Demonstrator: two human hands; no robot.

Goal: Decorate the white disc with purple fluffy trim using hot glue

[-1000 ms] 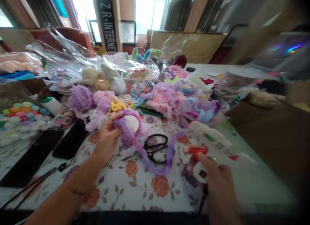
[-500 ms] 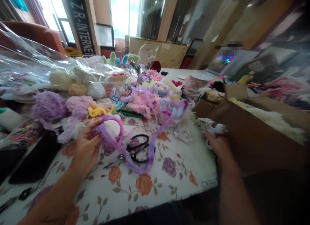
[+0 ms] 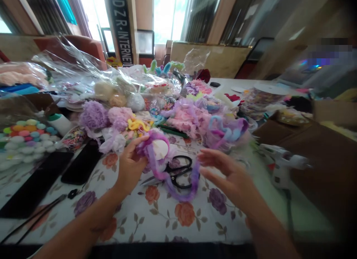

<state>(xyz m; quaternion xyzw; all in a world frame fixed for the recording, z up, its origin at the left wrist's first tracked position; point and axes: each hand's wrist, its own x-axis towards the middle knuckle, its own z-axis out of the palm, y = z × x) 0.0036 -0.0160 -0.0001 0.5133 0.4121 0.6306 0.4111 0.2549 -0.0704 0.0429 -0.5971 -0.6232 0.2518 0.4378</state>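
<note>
My left hand [image 3: 132, 164] grips a round piece with a white disc [image 3: 160, 149] and fuzzy purple-pink trim. From this piece a purple fuzzy strip [image 3: 181, 195] loops down over the tablecloth and up towards my right hand [image 3: 223, 170]. The fingers of my right hand are spread beside the strip's raised part, with nothing gripped between them. Black-handled scissors [image 3: 182, 171] lie on the flowered cloth between the hands, partly inside the loop. A white glue gun [image 3: 280, 162] stands to the right, apart from my right hand.
Fuzzy pink and purple material [image 3: 185, 117] is heaped behind the hands. At the left are a bag of coloured pompoms [image 3: 30, 138], a black phone [image 3: 80, 164] and a dark flat object [image 3: 36, 184]. A brown cardboard box [image 3: 320, 162] occupies the right side.
My right hand has let go of the glue gun and moved left to the purple strip. The view has turned left. My left hand still holds the round piece.
</note>
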